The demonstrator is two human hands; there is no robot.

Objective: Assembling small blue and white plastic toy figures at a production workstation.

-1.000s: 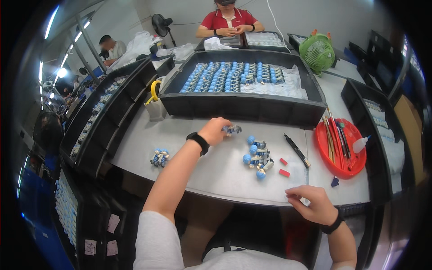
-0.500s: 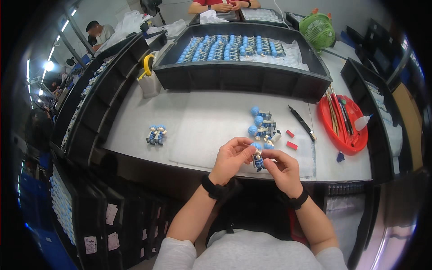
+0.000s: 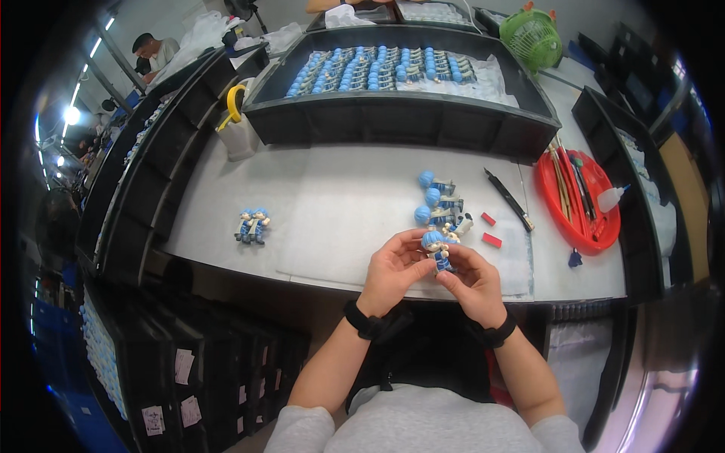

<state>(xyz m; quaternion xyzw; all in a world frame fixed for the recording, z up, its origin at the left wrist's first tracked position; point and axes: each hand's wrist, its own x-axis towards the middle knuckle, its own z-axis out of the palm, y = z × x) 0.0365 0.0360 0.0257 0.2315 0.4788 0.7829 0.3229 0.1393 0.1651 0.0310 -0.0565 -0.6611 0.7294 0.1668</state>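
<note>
Between my two hands, over the front of the table, is a small figurine (image 3: 436, 243) with blue hair and a blue outfit, held upright. My left hand (image 3: 396, 264) grips it from the left with thumb and fingers closed. From the other side, my right hand (image 3: 472, 279) pinches its lower part. Just beyond my fingers, several similar blue-haired figurines (image 3: 432, 198) lie in a short column, one partly hidden behind the held one. Two small red blocks (image 3: 492, 240) lie to their right. A pair of figurines (image 3: 252, 226) stands close together at the left of the table.
A black tray (image 3: 400, 126) with rows of figurines spans the back. At right are a black pen-like cutter (image 3: 509, 199) and a red basket (image 3: 547, 198) with brushes and a white bottle. A grey container (image 3: 239, 140) with a yellow handle stands at left. Black crates (image 3: 204, 332) are stacked below.
The held figurine has turned and risen slightly, its head now larger in view. My hands have come closer together around it. The whole view has shifted slightly.
</note>
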